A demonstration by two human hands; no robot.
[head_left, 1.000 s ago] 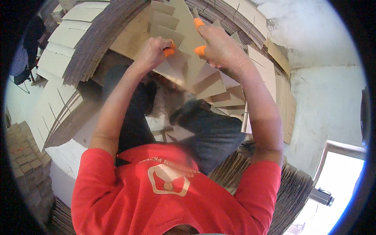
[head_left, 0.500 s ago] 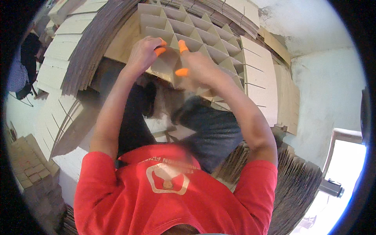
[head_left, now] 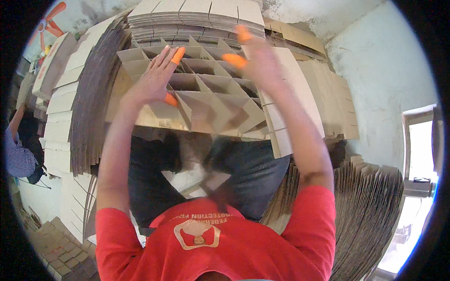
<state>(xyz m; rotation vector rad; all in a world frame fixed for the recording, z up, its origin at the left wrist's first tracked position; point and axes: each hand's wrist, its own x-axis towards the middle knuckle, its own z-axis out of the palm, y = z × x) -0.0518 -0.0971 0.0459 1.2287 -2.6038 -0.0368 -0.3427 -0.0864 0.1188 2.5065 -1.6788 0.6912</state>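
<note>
A cardboard divider grid (head_left: 206, 100), made of interlocked slotted strips standing on edge, lies across the wooden board in front of me. My left hand (head_left: 152, 80) is on its left side, fingers stretched out and thumb apart, with orange covers on the thumb and a finger. Over the grid's right far side is my right hand (head_left: 262, 61), smeared by motion. Its orange-tipped thumb and finger are spread apart, and nothing shows between them. Under my right forearm lie pale slotted cardboard strips (head_left: 276, 119), beside the grid.
Stacked slotted cardboard sheets (head_left: 197, 16) stand behind the grid. More stacks rise at the left (head_left: 93, 89) and lower right (head_left: 356, 201). Bare wooden board (head_left: 119, 103) shows left of the grid. Another person (head_left: 21, 152) is at the far left.
The view has shifted. The grid now sits squarer to me and further left. My right hand has lifted from its near edge toward the far right; my left hand has spread open on the grid.
</note>
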